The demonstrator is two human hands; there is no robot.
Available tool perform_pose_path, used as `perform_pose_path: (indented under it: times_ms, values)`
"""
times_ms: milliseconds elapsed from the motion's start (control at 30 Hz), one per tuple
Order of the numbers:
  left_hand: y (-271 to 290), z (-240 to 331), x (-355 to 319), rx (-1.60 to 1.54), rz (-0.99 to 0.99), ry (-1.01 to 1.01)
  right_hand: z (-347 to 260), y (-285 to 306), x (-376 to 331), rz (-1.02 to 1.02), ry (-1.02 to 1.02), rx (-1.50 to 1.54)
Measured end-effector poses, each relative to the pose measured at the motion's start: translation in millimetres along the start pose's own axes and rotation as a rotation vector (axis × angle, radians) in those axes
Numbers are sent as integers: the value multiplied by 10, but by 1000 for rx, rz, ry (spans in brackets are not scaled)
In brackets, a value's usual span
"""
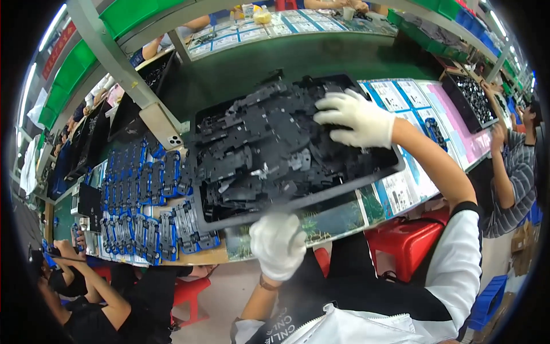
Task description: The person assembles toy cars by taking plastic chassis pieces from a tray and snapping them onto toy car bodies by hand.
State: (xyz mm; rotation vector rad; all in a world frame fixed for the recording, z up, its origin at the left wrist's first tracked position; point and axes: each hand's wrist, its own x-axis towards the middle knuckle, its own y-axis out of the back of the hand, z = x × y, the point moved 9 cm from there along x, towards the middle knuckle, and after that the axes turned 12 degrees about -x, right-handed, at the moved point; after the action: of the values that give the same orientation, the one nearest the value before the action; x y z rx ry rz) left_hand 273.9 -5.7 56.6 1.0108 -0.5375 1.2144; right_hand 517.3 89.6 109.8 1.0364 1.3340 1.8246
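A large black bin lies in front of me, heaped with flat black plastic parts of irregular shape. My right hand, in a white glove, is over the right side of the heap. Its fingers are apart and point left, with nothing visible between them. Just in front of the bin's near rim is my left hand, also gloved in white. Its fingers are curled in and somewhat blurred, and whatever they may hold is hidden.
Rows of blue-and-black assemblies cover the bench left of the bin. A phone leans by a metal post. Printed sheets lie to the right, with another parts bin beyond. Red stools stand below; co-workers sit on both sides.
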Motion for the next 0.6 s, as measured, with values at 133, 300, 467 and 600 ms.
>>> perform_pose_path:
  times_ms: [133,300,467,600]
  values:
    - [-10,-69,-209,-109,10,26,116,347,81,-11,39,212]
    - [-182,-454,-403,-120,-143,265,932,273,908,-67,-433,501]
    - [-332,-574,-570,64,-331,399,1563,-707,1939,-303,-327,75]
    - [-484,-975,-329,-89,-1076,907,1707,-1425,2265,-538,-252,-105]
